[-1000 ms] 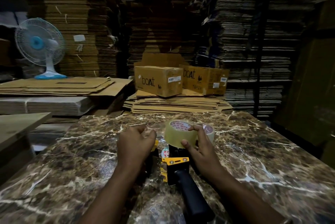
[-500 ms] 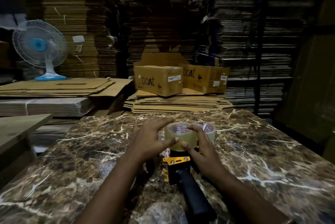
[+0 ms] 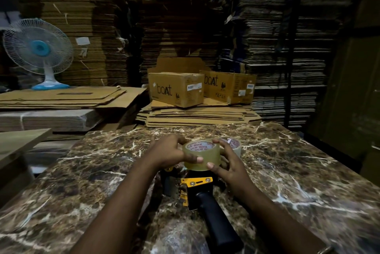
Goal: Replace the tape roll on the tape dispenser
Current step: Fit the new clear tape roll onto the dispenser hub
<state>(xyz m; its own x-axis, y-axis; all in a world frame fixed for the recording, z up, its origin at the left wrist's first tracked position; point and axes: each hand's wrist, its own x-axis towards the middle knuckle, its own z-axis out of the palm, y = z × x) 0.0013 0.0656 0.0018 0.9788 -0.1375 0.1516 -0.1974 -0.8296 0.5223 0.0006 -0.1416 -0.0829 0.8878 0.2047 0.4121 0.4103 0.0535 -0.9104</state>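
A clear tape roll (image 3: 200, 156) with a red-printed core sits over the head of the tape dispenser (image 3: 200, 194), which lies on the marble table (image 3: 287, 181) with its yellow bracket and black handle pointing toward me. My left hand (image 3: 170, 152) grips the roll's left side, thumb on its front. My right hand (image 3: 228, 161) grips the right side, thumb on the front too. A second tape roll (image 3: 234, 145) lies flat just behind my right hand, partly hidden.
Two "boat" cardboard boxes (image 3: 176, 89) rest on flattened cardboard beyond the table's far edge. A blue-and-white fan (image 3: 39, 52) stands at the left on stacked cardboard sheets. Tall cardboard stacks fill the background. A board (image 3: 18, 145) juts in at the left.
My left hand moved right from beside the dispenser onto the tape roll, so both hands now hold it. The roll stays over the dispenser's head.
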